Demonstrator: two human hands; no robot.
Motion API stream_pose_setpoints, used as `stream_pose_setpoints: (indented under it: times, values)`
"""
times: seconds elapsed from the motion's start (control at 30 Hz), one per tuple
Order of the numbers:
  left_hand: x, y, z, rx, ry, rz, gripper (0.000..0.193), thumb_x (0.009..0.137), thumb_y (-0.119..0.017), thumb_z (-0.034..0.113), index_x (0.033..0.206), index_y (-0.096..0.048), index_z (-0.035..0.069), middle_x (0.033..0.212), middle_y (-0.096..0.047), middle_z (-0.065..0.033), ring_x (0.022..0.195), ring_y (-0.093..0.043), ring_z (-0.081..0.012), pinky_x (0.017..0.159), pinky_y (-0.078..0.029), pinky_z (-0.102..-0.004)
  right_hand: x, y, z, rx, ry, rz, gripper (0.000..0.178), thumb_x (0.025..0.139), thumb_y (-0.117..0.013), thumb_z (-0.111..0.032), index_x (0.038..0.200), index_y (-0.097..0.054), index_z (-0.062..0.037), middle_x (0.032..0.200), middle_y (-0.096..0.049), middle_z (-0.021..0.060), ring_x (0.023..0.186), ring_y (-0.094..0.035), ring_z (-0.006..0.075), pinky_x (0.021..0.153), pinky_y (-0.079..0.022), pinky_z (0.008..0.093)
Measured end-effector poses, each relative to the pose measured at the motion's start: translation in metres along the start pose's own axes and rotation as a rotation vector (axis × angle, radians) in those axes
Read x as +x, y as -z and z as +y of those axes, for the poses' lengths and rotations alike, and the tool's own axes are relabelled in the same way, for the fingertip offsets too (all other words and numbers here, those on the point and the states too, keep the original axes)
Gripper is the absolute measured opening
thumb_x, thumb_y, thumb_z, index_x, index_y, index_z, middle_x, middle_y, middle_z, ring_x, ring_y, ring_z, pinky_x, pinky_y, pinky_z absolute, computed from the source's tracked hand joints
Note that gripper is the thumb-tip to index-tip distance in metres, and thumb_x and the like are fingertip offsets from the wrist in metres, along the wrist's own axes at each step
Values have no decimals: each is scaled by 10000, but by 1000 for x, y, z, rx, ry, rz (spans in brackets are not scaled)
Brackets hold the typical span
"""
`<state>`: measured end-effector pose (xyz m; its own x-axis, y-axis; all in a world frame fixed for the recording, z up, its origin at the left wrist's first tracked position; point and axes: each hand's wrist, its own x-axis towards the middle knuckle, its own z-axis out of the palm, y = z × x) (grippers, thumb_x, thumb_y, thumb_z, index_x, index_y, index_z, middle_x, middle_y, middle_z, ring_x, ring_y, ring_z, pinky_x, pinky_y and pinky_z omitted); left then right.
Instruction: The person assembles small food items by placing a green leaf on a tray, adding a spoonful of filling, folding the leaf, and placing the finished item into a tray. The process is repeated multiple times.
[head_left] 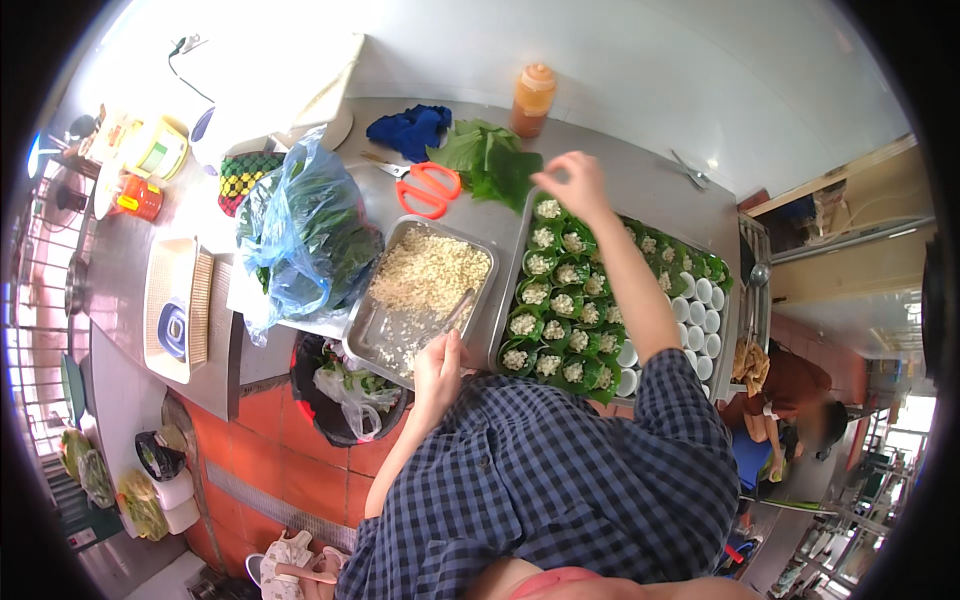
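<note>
My left hand [437, 376] is closed at the near right edge of a metal tray [378, 345], around the handle end of a spoon [460, 308]. Chopped pale pieces [430, 268] heap up in the tray's far part. Reaching over a second metal tray, my right hand [574, 184] pinches at the edge of a dark green leaf [512, 172]; the exact contact is hard to see. Leaf cups [535, 294] with white filling stand in rows in that second tray [510, 235]. White empty cups [697, 314] fill its near right part.
Orange-handled scissors [430, 190], a blue cloth [410, 132] and an orange-filled squeeze bottle [534, 100] lie or stand behind. A blue plastic bag of leaves [310, 225] is at the left, a bin [345, 395] below. Tongs [690, 170] lie far right. Another person [800, 385] crouches at right.
</note>
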<state>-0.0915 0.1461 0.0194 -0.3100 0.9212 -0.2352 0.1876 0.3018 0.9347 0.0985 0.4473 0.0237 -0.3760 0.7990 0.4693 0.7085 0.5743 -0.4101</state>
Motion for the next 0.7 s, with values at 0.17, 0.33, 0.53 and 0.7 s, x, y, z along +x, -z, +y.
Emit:
stream_pose_setpoints:
  times: [0.17, 0.33, 0.53, 0.7]
  values:
    - [-11, 1, -4, -36, 1, 18, 430, 941, -412, 280, 706, -584, -36, 623, -544, -123, 600, -537, -206, 587, -417, -314, 34, -73, -25, -122, -156, -356, 291, 666, -728, -332, 806, -605, -109, 943, -575, 85, 997, -514, 277, 856, -425, 394]
    - [-24, 5, -12, -113, 47, 80, 431, 942, -419, 303, 735, -588, -35, 637, -576, -90, 616, -540, -159, 593, -426, -292, 44, -98, 4, 163, -291, -411, 205, 663, -719, -227, 796, -655, -85, 836, -641, 122, 802, -607, 252, 746, -469, 336]
    - [-27, 7, -26, -184, 71, 77, 432, 941, -420, 318, 742, -582, -30, 624, -564, -60, 599, -516, -120, 575, -420, -264, 49, -86, 25, 544, -452, -487, 133, 687, -718, -153, 760, -661, -57, 722, -648, 44, 670, -582, 138, 646, -455, 291]
    - [-22, 10, -24, -303, 59, 85, 337, 938, -449, 278, 867, -583, -23, 686, -593, -48, 640, -547, -117, 605, -440, -248, 54, -66, -1, 584, -453, -7, 87, 745, -613, -111, 764, -579, -33, 684, -601, 46, 638, -547, 129, 598, -437, 289]
